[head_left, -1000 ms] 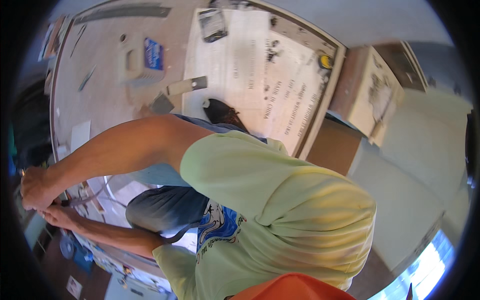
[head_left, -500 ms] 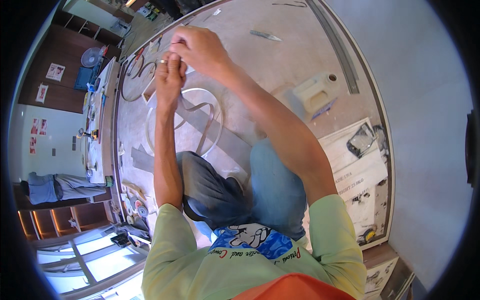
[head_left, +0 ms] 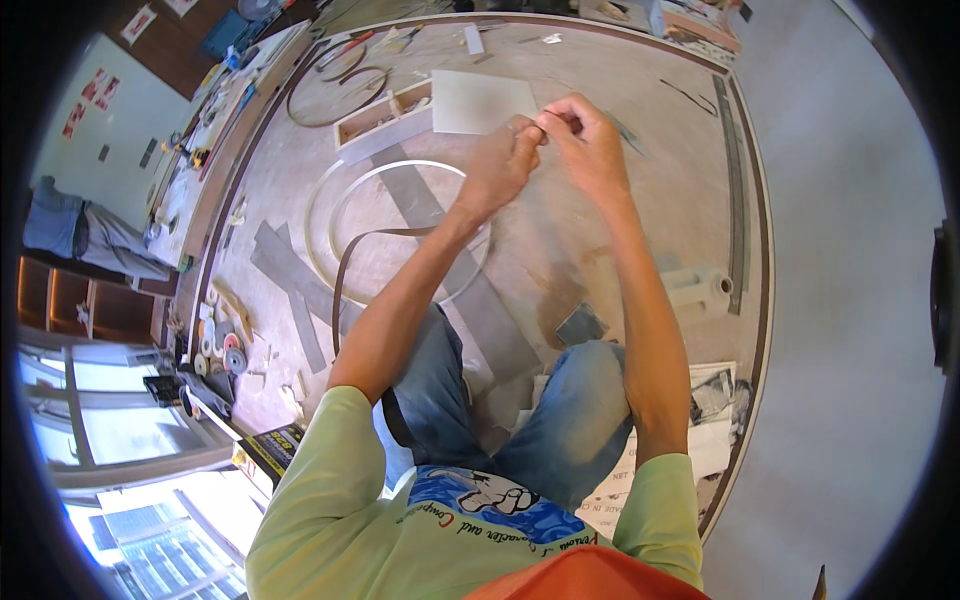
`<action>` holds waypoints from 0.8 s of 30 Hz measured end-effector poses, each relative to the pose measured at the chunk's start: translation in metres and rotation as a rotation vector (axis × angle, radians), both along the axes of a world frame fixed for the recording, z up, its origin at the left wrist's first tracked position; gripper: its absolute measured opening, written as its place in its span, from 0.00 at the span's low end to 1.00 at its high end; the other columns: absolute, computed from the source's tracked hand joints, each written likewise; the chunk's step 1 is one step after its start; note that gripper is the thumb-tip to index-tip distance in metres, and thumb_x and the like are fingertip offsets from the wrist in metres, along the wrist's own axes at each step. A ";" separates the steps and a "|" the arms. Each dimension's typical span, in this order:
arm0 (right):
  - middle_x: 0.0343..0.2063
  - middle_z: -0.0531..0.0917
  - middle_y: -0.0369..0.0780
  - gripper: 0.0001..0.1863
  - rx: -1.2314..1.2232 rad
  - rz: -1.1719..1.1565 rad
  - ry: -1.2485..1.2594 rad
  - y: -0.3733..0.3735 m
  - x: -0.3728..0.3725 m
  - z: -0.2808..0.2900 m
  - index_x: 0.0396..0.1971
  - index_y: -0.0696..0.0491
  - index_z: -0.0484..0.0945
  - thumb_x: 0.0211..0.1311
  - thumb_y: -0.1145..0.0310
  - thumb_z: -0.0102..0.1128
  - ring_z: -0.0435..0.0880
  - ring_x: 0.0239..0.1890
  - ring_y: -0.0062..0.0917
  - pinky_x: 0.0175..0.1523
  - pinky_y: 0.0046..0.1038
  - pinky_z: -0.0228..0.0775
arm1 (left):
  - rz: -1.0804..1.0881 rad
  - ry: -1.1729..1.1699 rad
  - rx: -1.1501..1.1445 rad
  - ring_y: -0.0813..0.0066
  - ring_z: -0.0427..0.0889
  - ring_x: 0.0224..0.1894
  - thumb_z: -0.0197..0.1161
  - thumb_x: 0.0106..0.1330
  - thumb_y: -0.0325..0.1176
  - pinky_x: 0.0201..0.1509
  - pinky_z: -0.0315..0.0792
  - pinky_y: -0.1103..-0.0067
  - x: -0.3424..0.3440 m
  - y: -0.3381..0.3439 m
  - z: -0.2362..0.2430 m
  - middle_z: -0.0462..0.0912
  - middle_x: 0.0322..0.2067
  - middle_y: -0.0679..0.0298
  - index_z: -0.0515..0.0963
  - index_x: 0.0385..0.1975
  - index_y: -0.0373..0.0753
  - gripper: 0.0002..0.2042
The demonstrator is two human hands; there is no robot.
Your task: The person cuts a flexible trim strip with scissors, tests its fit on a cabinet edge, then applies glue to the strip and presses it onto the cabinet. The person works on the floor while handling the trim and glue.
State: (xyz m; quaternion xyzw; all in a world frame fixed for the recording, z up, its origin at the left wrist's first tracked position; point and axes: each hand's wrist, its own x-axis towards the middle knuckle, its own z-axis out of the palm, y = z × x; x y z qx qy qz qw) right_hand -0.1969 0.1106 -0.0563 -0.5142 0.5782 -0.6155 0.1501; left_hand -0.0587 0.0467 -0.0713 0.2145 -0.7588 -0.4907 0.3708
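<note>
At the far left, a co-worker (head_left: 75, 235) in a blue top and grey trousers stands beside a long workbench (head_left: 215, 165) that carries tools. Right of the workbench, a group of rolls and discs (head_left: 215, 345) lies near the left edge of the work surface (head_left: 680, 130). Below this group, a black-and-yellow box (head_left: 270, 455) sits beside the person's left sleeve. Grey flat strips (head_left: 290, 270) lie crossed to the right of the rolls. Farther up, a dark coil (head_left: 320, 123) rests on the surface.

The dark strip (head_left: 341, 270) rises in a curve on the near side of the surface, bends right and passes behind the left forearm. Pale rings (head_left: 400, 163) lie next to it. Beyond the rings, an open wooden box (head_left: 385, 120) contains small items; a pale panel (head_left: 483, 100) adjoins its right end.

The left hand (head_left: 505, 165) is closed, fingers curled, thumb against the fingertips. The right hand (head_left: 590, 155) is also closed in a pinch; the fingertips of the two hands meet just below the panel's right corner. Whether either hand grips the dark strip cannot be told: the forearm and fingers hide its far end.

A dark square plate (head_left: 582, 325) lies near the right knee. A knife (head_left: 630, 137) lies just right of the right hand. A pale jug (head_left: 700, 290) stands right of the right forearm, with a long grey strip (head_left: 737, 200) beyond it along the right edge.
</note>
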 end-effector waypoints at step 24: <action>0.52 0.80 0.45 0.30 0.152 -0.544 -0.734 0.162 0.098 0.040 0.60 0.57 0.69 0.66 0.54 0.63 0.76 0.62 0.31 0.61 0.33 0.71 | -0.167 -0.232 0.062 0.54 0.82 0.46 0.42 0.80 0.46 0.46 0.78 0.70 0.050 0.003 0.093 0.80 0.47 0.45 0.69 0.58 0.26 0.25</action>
